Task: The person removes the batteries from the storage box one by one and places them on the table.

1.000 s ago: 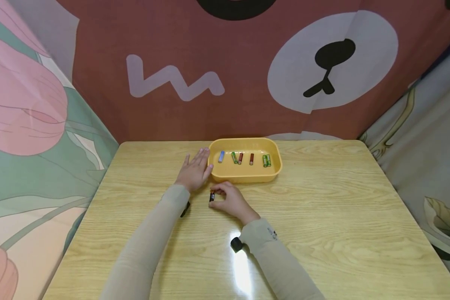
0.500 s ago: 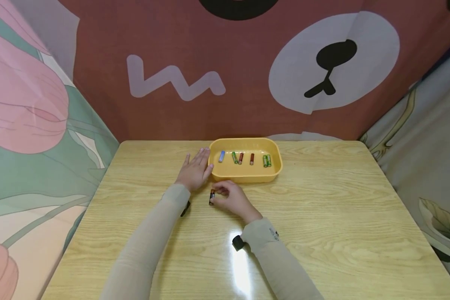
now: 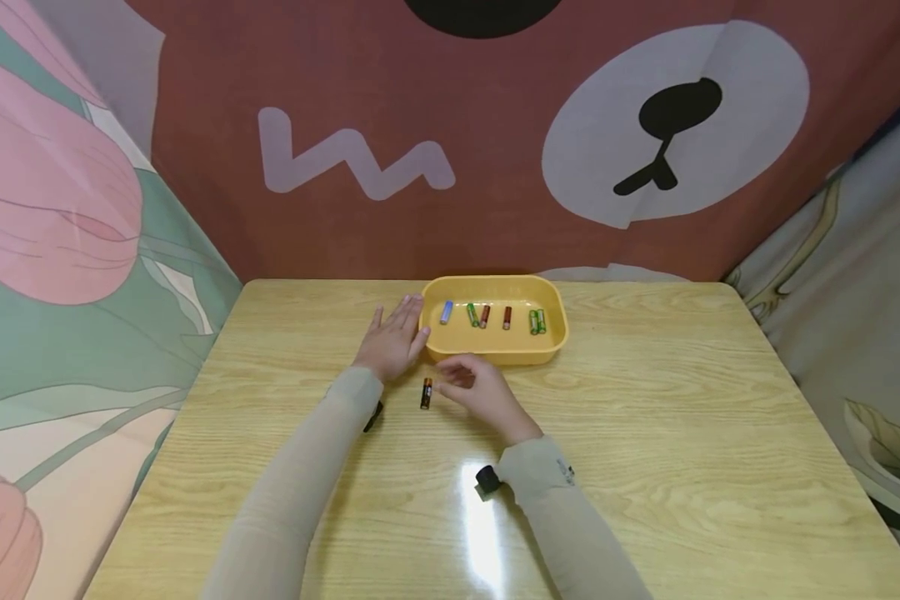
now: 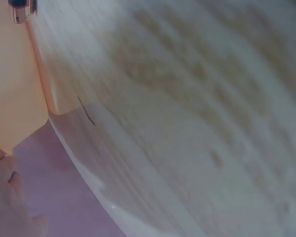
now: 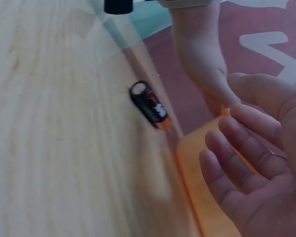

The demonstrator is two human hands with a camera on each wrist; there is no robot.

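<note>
A black battery with an orange end [image 3: 427, 393] lies on the table in front of the yellow tray [image 3: 495, 357]. My right hand [image 3: 480, 389] is just right of it, fingers loosely bent and holding nothing. In the right wrist view a gap shows between the battery [image 5: 150, 106] and the fingers [image 5: 246, 143]. My left hand [image 3: 392, 340] rests with straight, spread fingers against the tray's left end. Inside the tray lie a blue battery [image 3: 446, 312], two red-brown batteries [image 3: 507, 317] and several green batteries [image 3: 534, 322].
The wooden table [image 3: 682, 433] runs back to a red-brown cloth wall [image 3: 345, 233] right behind the tray. Printed cloths hang along the left and right sides. A black wrist camera [image 3: 487, 479] sits below the right sleeve.
My right hand held the black battery a second ago. The fingers have since let go and drawn off to the right, leaving it on the table. The left hand stays at the tray.
</note>
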